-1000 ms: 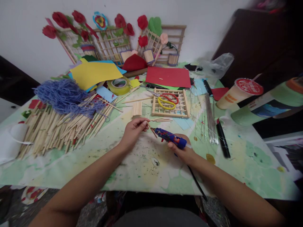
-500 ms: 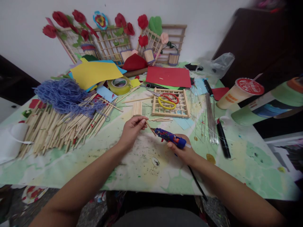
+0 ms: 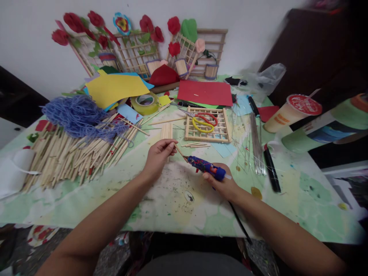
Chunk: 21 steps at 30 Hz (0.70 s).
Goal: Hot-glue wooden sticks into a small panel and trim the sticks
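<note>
Between the thumb and fingers of my left hand [image 3: 160, 155] is a short thin wooden stick [image 3: 180, 151], slanting down to the right. My right hand [image 3: 222, 184] is wrapped round a blue glue gun [image 3: 205, 166], whose nozzle meets or nearly meets the lower end of the stick. Just beyond my left hand lies a small row of pale sticks [image 3: 166, 131] side by side, partly covered by the hand. Several short cut sticks [image 3: 196, 145] lie loose to its right. Behind them a square stick lattice [image 3: 208, 136] carries scissors [image 3: 204, 122] with red and yellow handles.
Many wooden sticks [image 3: 69, 159] and blue-purple yarn [image 3: 74, 115] are heaped at left. Yellow tape [image 3: 145, 104] and coloured paper [image 3: 117, 90] lie behind. At right are wires [image 3: 255, 147], a black marker [image 3: 271, 168], a sealed drink cup [image 3: 289, 113] and a large bottle [image 3: 324, 124].
My left hand has shifted slightly left and up with the stick, so the glue gun's nozzle sits nearer the stick's lower end. The glue gun has hardly moved.
</note>
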Motion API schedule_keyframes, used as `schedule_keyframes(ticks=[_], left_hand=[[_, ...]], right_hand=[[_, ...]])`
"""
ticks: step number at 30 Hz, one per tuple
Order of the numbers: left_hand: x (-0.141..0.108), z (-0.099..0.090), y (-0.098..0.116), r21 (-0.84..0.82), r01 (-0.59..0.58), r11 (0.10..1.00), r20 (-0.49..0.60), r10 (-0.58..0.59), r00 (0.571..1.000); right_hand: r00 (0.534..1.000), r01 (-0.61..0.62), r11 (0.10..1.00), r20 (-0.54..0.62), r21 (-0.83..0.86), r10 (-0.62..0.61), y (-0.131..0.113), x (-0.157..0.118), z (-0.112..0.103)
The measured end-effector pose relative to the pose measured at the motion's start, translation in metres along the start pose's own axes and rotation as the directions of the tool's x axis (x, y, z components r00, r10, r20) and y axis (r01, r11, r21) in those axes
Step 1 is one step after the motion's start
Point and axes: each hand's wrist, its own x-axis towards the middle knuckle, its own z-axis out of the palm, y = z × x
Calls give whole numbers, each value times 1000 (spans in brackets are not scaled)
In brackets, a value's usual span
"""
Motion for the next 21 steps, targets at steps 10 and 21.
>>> schedule_keyframes(ticks=[10, 21], left_hand=[[2, -3, 0, -17, -24, 1000, -20, 24, 1000], [5, -7, 4, -53, -43, 998, -52, 40, 998]], right_hand=[[1000, 7, 1000, -20, 21, -7, 4, -1, 1], [1000, -14, 1000, -3, -4, 14, 6, -1, 1]])
